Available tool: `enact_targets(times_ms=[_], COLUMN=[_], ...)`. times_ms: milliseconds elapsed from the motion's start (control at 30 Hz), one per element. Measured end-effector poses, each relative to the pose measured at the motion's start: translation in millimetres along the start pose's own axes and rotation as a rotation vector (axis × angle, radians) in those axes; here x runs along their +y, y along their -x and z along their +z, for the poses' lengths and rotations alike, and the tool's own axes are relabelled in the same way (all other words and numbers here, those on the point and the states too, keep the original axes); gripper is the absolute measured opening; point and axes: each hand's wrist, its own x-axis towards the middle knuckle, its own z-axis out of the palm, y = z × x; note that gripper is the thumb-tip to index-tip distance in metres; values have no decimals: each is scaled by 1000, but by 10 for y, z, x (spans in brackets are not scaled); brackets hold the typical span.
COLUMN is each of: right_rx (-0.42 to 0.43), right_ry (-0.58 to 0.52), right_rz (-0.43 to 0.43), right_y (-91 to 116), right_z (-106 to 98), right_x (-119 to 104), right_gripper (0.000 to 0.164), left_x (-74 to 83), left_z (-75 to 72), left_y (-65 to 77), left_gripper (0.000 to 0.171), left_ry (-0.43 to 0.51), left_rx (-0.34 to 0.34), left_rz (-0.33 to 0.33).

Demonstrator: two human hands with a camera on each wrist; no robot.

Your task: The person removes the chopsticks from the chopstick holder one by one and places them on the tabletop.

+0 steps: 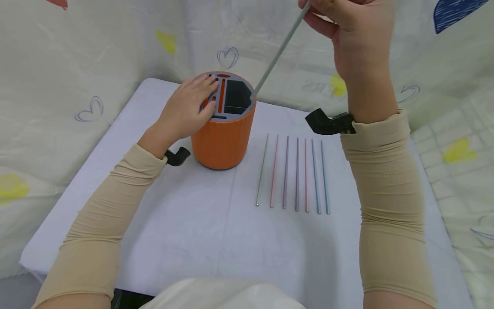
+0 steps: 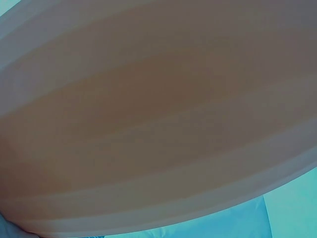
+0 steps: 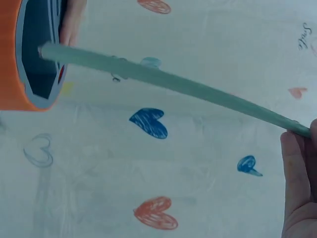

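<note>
An orange round holder [image 1: 221,146] with a grey slotted top stands toward the back of the white table. My left hand [image 1: 189,105] rests on the left part of that top, fingers stretched over the slots. High at the upper right, my right hand [image 1: 353,38] pinches a pale green stick [image 1: 281,51] near its upper end. The stick slants down to the left, its lower tip at the right rim of the top in the head view. In the right wrist view that tip overlaps the large dark opening [image 3: 37,74]. A blurred brownish surface fills most of the left wrist view.
Several thin coloured sticks [image 1: 297,171] lie side by side in a row on the white table [image 1: 216,240], right of the holder. Behind the table hangs a pale sheet [image 1: 270,25] with drawn hearts.
</note>
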Motion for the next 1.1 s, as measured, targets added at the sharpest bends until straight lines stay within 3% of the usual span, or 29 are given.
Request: enact_targets(times_ms=[167,400,600,733,867,1100], right_rx=[48,155,142,51,-20,-40], right_ry=[6,54,189,299,328,413], right_rz=[128,500,796,884,929,1063], right_y=[12,26,150,344,540,780], right_z=[-426,-1252,-1889,-2244,-2563,-2963], right_x=[-102,35,222,308,410,680], right_gripper=[19,12,12,14,24,26], left_x=[8,-7,-14,-10,-10,-23], left_z=[16,15,9,16,26,17], left_y=[-15,-12,-8,-10,-10,-5], left_gripper=[57,56,56,56,56,56], left_ry=[-3,0,-5,-5,-5,-2], left_rx=[-3,5,8,4,4,7], left_rz=[1,-4,-5,-3,-5,-6])
